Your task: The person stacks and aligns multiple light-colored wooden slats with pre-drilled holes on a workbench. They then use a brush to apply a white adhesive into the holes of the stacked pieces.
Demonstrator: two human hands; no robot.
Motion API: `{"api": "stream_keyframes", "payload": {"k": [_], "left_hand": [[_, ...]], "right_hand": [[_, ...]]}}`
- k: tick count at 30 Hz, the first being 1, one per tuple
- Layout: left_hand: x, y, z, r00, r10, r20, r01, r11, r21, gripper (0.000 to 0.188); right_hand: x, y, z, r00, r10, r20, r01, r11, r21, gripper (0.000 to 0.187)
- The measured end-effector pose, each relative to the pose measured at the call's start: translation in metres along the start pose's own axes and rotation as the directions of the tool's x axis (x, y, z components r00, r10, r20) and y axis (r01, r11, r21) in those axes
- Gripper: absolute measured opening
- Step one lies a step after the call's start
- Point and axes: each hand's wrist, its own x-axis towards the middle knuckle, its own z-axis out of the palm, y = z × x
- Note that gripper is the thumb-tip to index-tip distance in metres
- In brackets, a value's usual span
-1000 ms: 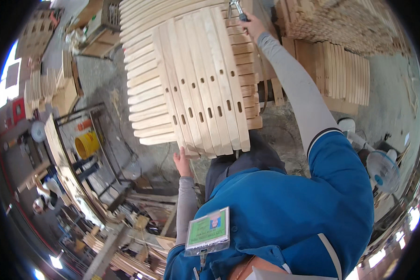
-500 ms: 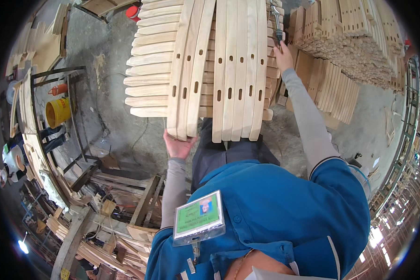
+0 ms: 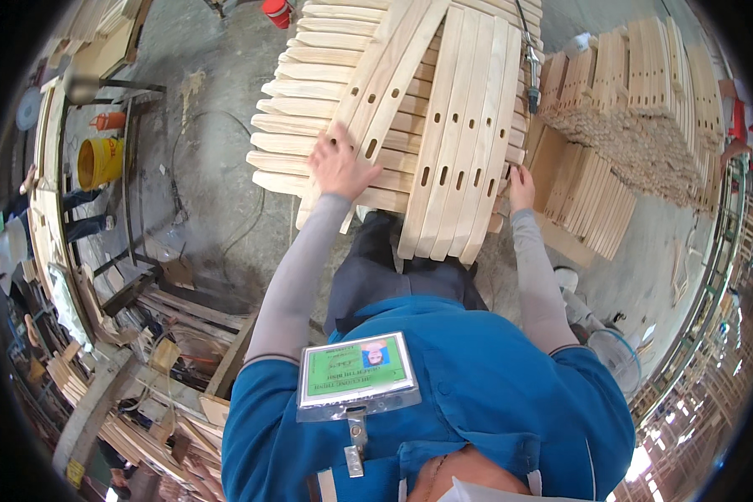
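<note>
1. Location: the left slats are lying aslant and the right slats are lying side by side, both groups resting on a pile of crosswise boards.
2. Handling (judged): bare wood, so probably behaving stiffly; likely light singly, heavier bunched. Smooth faces may be sliding over one another; breakage is seeming unlikely.
3. Hold (judged): the long outer edges, near the slotted ends, are offering the surest grip.
4. Left hand: is spreading its fingers over the left slats, palm down, apparently touching, not closing round them.
5. Right hand: is bending its fingers at the pile's right edge; cannot tell whether it is gripping. A hand tool is lying beyond it.
</note>
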Motion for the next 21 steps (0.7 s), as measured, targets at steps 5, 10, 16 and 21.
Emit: {"api": "stream_keyframes", "payload": {"k": [5, 10, 16, 21], "left_hand": [[0.062, 0.036, 0.000, 0.997, -0.077, -0.022, 0.076, 0.997, -0.031, 0.100], [0.051, 0.023, -0.011, 0.995, -0.082, 0.053, 0.095, 0.949, -0.302, 0.108], [-0.067, 0.050, -0.023, 0.986, -0.134, 0.097, 0.080, -0.127, -0.989, 0.105], [-0.166, 0.066, -0.105, 0.879, -0.449, -0.161, -0.065, 0.220, -0.973, 0.103]], "right_hand": [[-0.017, -0.033, 0.002, 0.978, -0.189, 0.088, 0.195, 0.978, -0.072, 0.042], [-0.026, -0.082, 0.014, 0.832, -0.443, 0.333, 0.402, 0.896, 0.187, 0.042], [-0.101, -0.149, 0.046, 0.428, -0.338, 0.838, -0.192, 0.872, 0.450, 0.057], [-0.182, -0.194, 0.054, 0.043, -0.390, 0.920, -0.383, 0.844, 0.376, 0.066]]}}
